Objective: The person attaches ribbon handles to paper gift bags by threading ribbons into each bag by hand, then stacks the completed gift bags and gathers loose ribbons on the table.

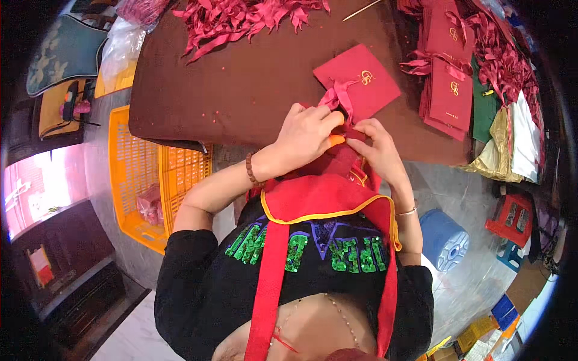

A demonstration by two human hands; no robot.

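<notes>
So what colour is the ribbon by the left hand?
The ribbon is pinkish red, best seen in the head view.

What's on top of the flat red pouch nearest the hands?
On the pouch: a gold emblem and, across its near edge, a red ribbon. The left hand and right hand hide the ribbon's lower end, so whatever lies beneath them can't be seen.

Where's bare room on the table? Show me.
Widest: the brown table left of the hands, this side of the ribbon heap, bare but for red specks. A narrow strip separates the red square from the red stacks. Crowded: the right end, with those stacks, more ribbons and white cloth.
</notes>
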